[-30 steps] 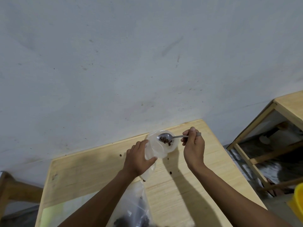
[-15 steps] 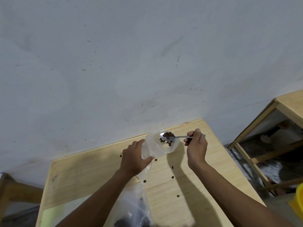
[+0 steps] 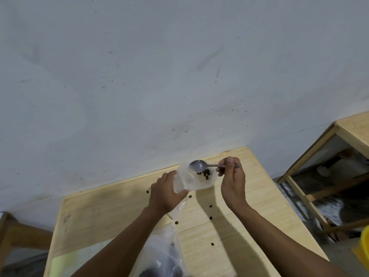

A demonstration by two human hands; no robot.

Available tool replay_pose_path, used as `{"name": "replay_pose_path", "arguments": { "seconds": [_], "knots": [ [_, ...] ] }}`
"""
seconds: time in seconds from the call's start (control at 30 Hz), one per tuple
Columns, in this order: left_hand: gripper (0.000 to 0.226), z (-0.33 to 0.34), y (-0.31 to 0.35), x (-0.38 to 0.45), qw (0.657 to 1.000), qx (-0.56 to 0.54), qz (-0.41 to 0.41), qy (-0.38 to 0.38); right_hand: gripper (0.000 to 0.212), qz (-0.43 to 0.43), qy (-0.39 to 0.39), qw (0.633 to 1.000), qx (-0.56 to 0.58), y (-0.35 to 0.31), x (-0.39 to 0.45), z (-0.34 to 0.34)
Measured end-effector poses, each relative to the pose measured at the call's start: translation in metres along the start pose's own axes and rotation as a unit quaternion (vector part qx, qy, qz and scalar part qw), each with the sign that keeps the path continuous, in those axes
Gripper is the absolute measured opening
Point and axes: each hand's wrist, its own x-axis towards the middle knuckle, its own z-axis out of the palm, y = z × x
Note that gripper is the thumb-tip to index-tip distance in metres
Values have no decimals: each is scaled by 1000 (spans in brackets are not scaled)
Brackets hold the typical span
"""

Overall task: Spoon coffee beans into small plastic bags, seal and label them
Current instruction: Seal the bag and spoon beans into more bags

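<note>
Fingers (image 3: 224,170) of right hand (image 3: 232,181) pinching spoon (image 3: 197,165); left hand (image 3: 166,193) gripping small bag (image 3: 192,179); coffee beans (image 3: 205,173) inside.

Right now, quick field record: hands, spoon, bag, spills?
left hand: grips the small plastic bag, mouth held open
right hand: pinches the spoon by its handle
spoon: bowl empty, over the bag mouth
bag contents: a few coffee beans inside
spills: loose beans scattered on the wooden table
near edge: large clear bag holding dark beans
</note>
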Motion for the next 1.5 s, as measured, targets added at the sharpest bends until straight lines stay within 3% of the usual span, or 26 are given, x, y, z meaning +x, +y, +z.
{"name": "replay_pose_path", "arguments": {
  "seconds": [0.13,0.27,0.4,0.6,0.7,0.93,1.0,1.03,1.3,1.5],
  "knots": [
    [76,-1,-7,-2,1000,-9,12,4,30,126,78,988,51,19,8,-13],
    [73,-3,-3,-2,996,-16,87,-2,24,215,83,971,60,32,2,-15],
    [79,-5,3,4,983,4,167,-72,25,307,95,939,124,40,-1,-4],
    [81,-9,6,14,973,37,127,-189,26,429,102,875,199,48,-1,8],
    [80,-9,5,7,968,29,143,-206,28,471,120,844,225,49,1,10],
    [86,-9,-1,-8,958,14,165,-234,27,491,95,847,178,51,5,14],
    [84,-9,-2,-9,958,-3,182,-220,16,501,74,846,168,48,7,19],
    [80,-8,-2,-9,958,-14,197,-208,22,509,73,840,174,47,8,20],
    [82,-14,-5,-10,964,-14,196,-182,22,512,139,821,212,50,17,23],
    [80,-19,-3,-12,971,-36,166,-166,21,471,231,814,249,55,16,22]
  ]
}}
